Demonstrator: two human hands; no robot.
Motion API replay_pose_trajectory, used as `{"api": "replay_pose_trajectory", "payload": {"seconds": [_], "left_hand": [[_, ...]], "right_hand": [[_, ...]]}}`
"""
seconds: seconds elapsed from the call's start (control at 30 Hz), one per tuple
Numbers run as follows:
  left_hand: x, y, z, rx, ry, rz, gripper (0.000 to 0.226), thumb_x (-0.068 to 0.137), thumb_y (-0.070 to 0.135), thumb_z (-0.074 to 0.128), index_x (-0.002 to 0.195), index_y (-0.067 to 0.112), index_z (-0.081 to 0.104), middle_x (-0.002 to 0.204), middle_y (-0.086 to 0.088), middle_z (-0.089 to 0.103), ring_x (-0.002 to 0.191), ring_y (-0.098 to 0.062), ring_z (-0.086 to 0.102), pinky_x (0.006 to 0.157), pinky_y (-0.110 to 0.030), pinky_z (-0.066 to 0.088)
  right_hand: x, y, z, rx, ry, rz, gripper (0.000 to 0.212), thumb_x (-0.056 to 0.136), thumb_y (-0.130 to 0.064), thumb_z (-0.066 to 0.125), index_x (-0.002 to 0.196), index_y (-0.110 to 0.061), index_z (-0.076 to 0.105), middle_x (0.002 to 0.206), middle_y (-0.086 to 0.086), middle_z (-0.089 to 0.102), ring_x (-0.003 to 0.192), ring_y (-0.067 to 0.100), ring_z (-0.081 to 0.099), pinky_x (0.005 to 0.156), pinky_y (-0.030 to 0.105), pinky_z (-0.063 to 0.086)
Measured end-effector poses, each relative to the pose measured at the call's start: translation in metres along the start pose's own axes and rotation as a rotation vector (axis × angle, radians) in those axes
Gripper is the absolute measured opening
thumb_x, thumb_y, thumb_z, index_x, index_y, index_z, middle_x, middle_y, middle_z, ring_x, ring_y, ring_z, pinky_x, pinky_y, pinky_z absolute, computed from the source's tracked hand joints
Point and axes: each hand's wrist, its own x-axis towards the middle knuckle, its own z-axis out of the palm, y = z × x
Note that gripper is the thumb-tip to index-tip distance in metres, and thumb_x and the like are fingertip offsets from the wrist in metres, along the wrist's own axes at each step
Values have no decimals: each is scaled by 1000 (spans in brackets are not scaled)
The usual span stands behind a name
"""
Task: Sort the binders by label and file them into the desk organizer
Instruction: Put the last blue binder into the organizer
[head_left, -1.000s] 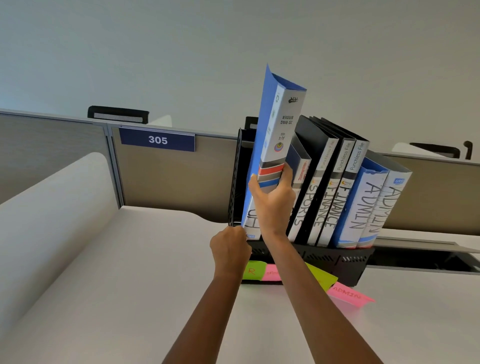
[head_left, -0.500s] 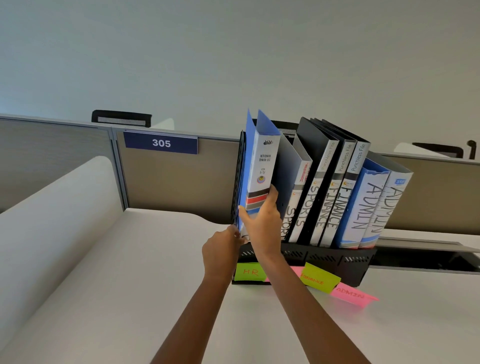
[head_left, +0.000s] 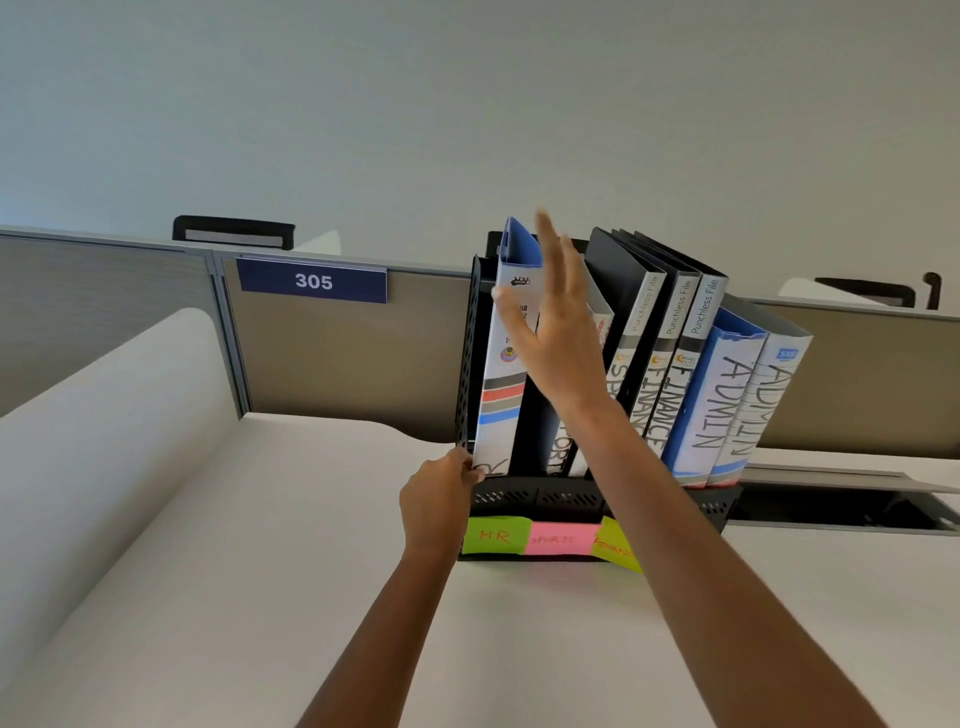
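The blue HR binder (head_left: 501, 374) stands upright in the leftmost slot of the black mesh desk organizer (head_left: 550, 496). My right hand (head_left: 558, 332) is raised in front of its spine, fingers spread, holding nothing. My left hand (head_left: 439, 501) grips the organizer's lower left corner. To the right lean the SPORTS binders (head_left: 618, 384), two FINANCE binders (head_left: 670, 374) and two ADMIN binders (head_left: 737, 400). Sticky notes on the organizer's front read HR (head_left: 493, 535), SPORTS (head_left: 558, 540) and a partly hidden green one (head_left: 613, 545).
The organizer sits on a white desk (head_left: 260, 571) against a grey partition (head_left: 353, 364) with a 305 sign (head_left: 313, 281). A cable tray slot (head_left: 831, 509) opens in the desk to the right. A curved white divider (head_left: 104, 415) rises on the left.
The blue HR binder went down into the leftmost slot. My right hand let go of it and lifted with fingers spread. My left hand stayed at the organizer's corner.
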Motion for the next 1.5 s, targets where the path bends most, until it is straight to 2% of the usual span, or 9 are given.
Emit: {"api": "replay_pose_trajectory", "payload": {"seconds": [0.1, 0.23, 0.7, 0.87, 0.97, 1.13, 1.27, 1.37, 1.5], "left_hand": [[0, -1, 0, 7, 0, -1, 30, 96, 35, 44, 111, 13, 58, 106, -5, 69, 93, -21, 63, 65, -23, 38], [1, -2, 2, 6, 5, -7, 26, 96, 32, 45, 110, 14, 59, 105, -4, 70, 94, -22, 62, 69, -28, 43], [-3, -2, 6, -3, 43, -24, 24, 97, 26, 42, 113, 14, 57, 108, -5, 69, 95, -23, 62, 65, -25, 36], [-7, 1, 5, 29, 38, -9, 25, 99, 26, 39, 112, 14, 56, 108, -3, 68, 91, -20, 62, 63, -23, 35], [-9, 0, 7, 49, 18, -3, 24, 99, 27, 39, 114, 16, 54, 109, -1, 68, 86, -16, 60, 60, -22, 36], [-12, -5, 9, 61, -46, -11, 29, 98, 24, 40, 126, 20, 48, 117, 0, 66, 102, -17, 62, 72, -26, 48], [-18, -2, 6, 60, -105, -33, 38, 98, 24, 41, 135, 21, 40, 126, 0, 61, 110, -18, 60, 82, -28, 50], [-28, 1, 7, 27, -135, -46, 45, 96, 24, 44, 140, 20, 33, 132, 1, 56, 114, -18, 57, 88, -29, 49], [-48, 1, 12, 26, -144, -17, 61, 94, 22, 48, 147, 19, 17, 148, 2, 39, 116, -21, 57, 89, -31, 48]], "right_hand": [[17, 1, 2, -112, -109, -7, 44, 93, -38, 47, 135, -25, 42, 151, 8, 25, 134, 22, 35, 91, 28, 45], [15, 5, 3, -120, -135, -25, 37, 93, -36, 49, 125, -18, 51, 133, 4, 46, 118, 17, 49, 80, 18, 37], [-16, 20, 11, -117, -207, 25, 42, 92, -34, 51, 131, -20, 44, 139, 3, 37, 111, 20, 55, 73, 24, 49], [-30, 19, 9, -167, -246, 13, 68, 90, -33, 54, 145, -34, 13, 156, 9, 7, 111, 24, 58, 75, 31, 55], [-50, 23, 4, -196, -293, -21, 78, 90, -29, 54, 138, -47, -6, 157, 10, 1, 120, 27, 53, 72, 32, 58], [-58, 30, -26, -344, -136, -119, 56, 90, -30, 42, 143, -18, 28, 149, 16, 30, 129, 31, 44, 85, 32, 55], [-22, 37, -61, -497, 56, -67, 51, 91, -26, 42, 138, -5, 38, 148, 18, 32, 140, 35, 23, 113, 52, 24], [-2, 43, -78, -579, -44, 83, 55, 95, -30, 42, 143, -6, 29, 155, 12, 18, 145, 29, 8, 115, 52, 7], [-2, 52, -86, -540, -216, 150, 58, 97, -31, 36, 147, -8, 17, 157, 8, 11, 146, 26, -1, 116, 49, 5]]}}
